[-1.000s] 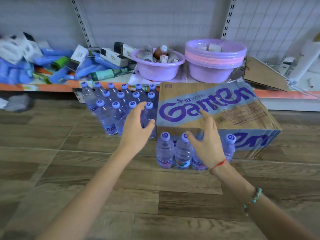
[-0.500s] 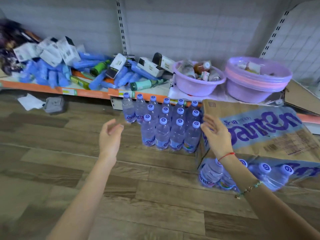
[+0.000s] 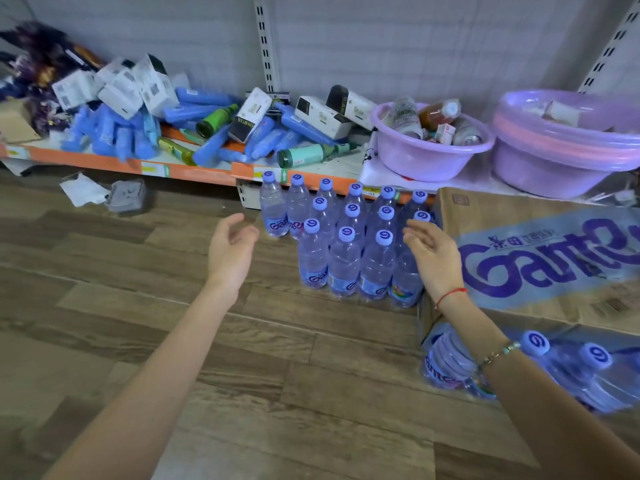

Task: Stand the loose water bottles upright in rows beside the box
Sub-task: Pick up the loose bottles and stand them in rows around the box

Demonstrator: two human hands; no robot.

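Note:
Several clear water bottles point(image 3: 344, 261) with pale purple caps stand upright in rows on the wood floor, left of the cardboard box point(image 3: 540, 258) printed with purple letters. More bottles point(image 3: 595, 372) stand in front of the box, partly hidden by my right forearm. My left hand point(image 3: 232, 251) hovers open to the left of the rows, holding nothing. My right hand point(image 3: 433, 258) hovers open between the rows and the box's left edge, over the rightmost bottles, and holds nothing.
A low orange-edged shelf point(image 3: 194, 169) behind carries a heap of blue packets, white cartons and green bottles. Two purple basins point(image 3: 429, 157) point(image 3: 568, 157) sit on it to the right. A grey tray and paper point(image 3: 126, 199) lie on the floor at left.
The view has swung left and nearer to the left rows. Both hands have left the bottles in front of the box and now hover either side of the left rows.

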